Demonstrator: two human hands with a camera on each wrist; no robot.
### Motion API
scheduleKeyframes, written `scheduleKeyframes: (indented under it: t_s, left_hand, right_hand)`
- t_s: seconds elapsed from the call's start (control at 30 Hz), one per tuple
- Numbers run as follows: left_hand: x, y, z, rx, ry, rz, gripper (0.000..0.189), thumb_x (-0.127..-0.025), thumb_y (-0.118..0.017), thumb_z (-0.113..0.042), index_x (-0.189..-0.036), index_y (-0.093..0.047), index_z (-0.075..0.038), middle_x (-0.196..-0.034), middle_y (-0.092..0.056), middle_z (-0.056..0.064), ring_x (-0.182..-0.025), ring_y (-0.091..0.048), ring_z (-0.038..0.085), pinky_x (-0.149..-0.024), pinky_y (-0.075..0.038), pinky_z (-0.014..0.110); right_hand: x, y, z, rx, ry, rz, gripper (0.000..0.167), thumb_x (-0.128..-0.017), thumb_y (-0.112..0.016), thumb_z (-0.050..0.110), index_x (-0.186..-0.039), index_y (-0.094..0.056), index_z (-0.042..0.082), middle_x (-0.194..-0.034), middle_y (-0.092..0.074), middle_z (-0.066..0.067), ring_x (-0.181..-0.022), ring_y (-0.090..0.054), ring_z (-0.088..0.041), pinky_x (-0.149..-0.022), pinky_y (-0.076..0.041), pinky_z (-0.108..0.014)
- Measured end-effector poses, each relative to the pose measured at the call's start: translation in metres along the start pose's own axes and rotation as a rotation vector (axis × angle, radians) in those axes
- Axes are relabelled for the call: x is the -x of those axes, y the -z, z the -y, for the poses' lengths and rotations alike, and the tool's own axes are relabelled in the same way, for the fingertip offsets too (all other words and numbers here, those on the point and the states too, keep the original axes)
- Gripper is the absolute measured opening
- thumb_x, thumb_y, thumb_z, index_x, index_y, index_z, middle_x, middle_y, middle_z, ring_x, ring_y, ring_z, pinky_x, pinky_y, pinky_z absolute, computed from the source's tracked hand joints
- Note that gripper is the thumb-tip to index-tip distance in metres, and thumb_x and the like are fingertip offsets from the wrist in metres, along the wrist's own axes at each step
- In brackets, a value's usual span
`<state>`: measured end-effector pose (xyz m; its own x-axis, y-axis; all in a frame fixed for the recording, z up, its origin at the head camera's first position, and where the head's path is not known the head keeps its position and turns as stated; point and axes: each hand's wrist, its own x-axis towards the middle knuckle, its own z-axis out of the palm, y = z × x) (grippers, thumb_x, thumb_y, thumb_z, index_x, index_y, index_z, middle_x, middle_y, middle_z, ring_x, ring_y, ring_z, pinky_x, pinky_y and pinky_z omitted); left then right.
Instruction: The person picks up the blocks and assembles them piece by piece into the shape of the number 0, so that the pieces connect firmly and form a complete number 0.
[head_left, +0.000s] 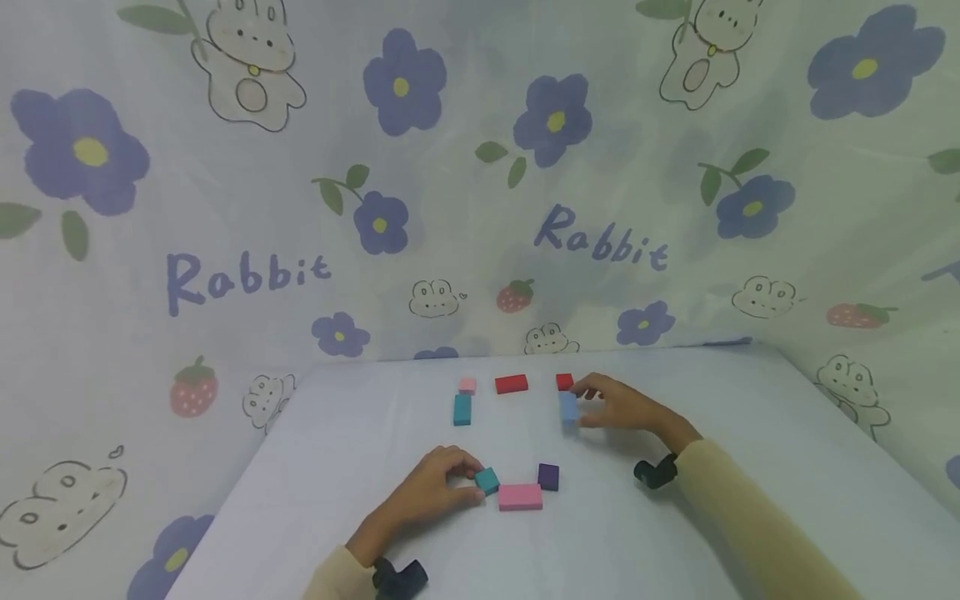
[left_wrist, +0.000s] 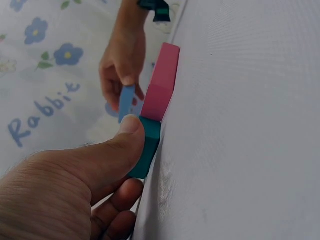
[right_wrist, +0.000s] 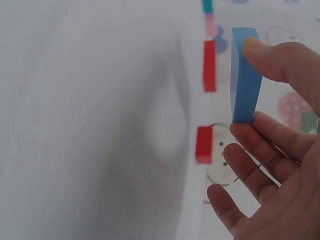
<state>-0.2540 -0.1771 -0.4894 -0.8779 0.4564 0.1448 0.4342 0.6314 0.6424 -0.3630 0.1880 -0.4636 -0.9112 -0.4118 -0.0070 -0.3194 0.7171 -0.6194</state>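
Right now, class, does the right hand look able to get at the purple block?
Probably not yet: the right hand is pinching the light blue block. Once freed, likely yes, since no other block shows between that hand and the purple block.

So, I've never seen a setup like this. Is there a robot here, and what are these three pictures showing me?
There's no robot: these are a person's two bare hands. The wide picture comes from a camera worn on the head, looking forward and down; the close-ups come from the left wrist camera and the right wrist camera. The left hand pinches a teal square block, and the right hand holds a light-blue rectangular block. On the white surface, a pink rectangular block and a purple square block lie nearer. Farther off are a teal rectangular block, a small pink block, a red rectangular block and a red square block. Behind is a backdrop printed with flowers, rabbits and strawberries.
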Motion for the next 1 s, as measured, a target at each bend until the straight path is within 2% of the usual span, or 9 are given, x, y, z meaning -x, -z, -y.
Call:
scheduleKeyframes:
  t_s: [0.13,0.3,0.43,0.6,0.83,1.0]
  left_hand:
    - [-0.002,0.003,-0.002,-0.011,0.019,-0.006,0.032,-0.085,-0.077,-0.045,-0.110,-0.069,-0.027,-0.097,-0.062,-0.016,-0.098,-0.053,0.007,-0.090,-0.048,0.032]
    - [-0.002,0.002,-0.002,-0.012,0.027,0.004,0.032,-0.085,-0.076,-0.045,-0.110,-0.069,-0.027,-0.098,-0.062,-0.016,-0.099,-0.053,0.008,-0.091,-0.048,0.033]
    - [-0.003,0.000,-0.001,-0.006,0.031,0.006,0.033,-0.085,-0.077,-0.045,-0.110,-0.069,-0.026,-0.098,-0.062,-0.016,-0.100,-0.054,0.008,-0.092,-0.048,0.033]
    - [-0.005,-0.001,-0.001,0.002,0.031,0.012,0.033,-0.085,-0.075,-0.046,-0.111,-0.069,-0.026,-0.098,-0.062,-0.016,-0.100,-0.054,0.009,-0.092,-0.048,0.034]
    - [-0.006,0.001,-0.001,0.002,0.037,0.001,0.033,-0.085,-0.076,-0.046,-0.110,-0.069,-0.027,-0.098,-0.062,-0.016,-0.100,-0.053,0.008,-0.092,-0.048,0.035]
    - [-0.005,-0.001,0.002,0.003,0.041,0.007,0.032,-0.085,-0.076,-0.046,-0.109,-0.069,-0.026,-0.096,-0.062,-0.017,-0.098,-0.053,0.007,-0.089,-0.048,0.031]
  right_hand:
    - [0.010,-0.003,0.013,-0.039,0.099,-0.015,0.057,-0.082,-0.080,0.040,-0.130,-0.058,0.019,-0.123,-0.061,0.000,-0.113,-0.057,-0.021,-0.097,-0.054,-0.047]
    - [0.018,-0.017,0.022,-0.075,0.202,-0.009,0.055,-0.084,-0.079,0.034,-0.130,-0.056,0.017,-0.124,-0.061,-0.001,-0.109,-0.058,-0.020,-0.095,-0.054,-0.045]
    - [0.020,-0.031,0.026,-0.111,0.235,0.016,0.055,-0.084,-0.078,0.031,-0.132,-0.055,0.018,-0.128,-0.059,0.000,-0.110,-0.058,-0.018,-0.096,-0.054,-0.039]
    - [0.019,-0.040,0.026,-0.103,0.255,0.032,0.055,-0.085,-0.078,0.028,-0.133,-0.053,0.021,-0.130,-0.058,0.002,-0.111,-0.057,-0.015,-0.096,-0.053,-0.033]
    - [0.019,-0.042,0.025,-0.120,0.252,0.036,0.055,-0.084,-0.078,0.026,-0.133,-0.053,0.020,-0.130,-0.057,0.001,-0.115,-0.055,-0.019,-0.099,-0.051,-0.041]
    - [0.021,-0.047,0.022,-0.099,0.192,0.059,0.055,-0.084,-0.079,0.030,-0.132,-0.054,0.022,-0.131,-0.057,0.004,-0.119,-0.053,-0.018,-0.105,-0.049,-0.044]
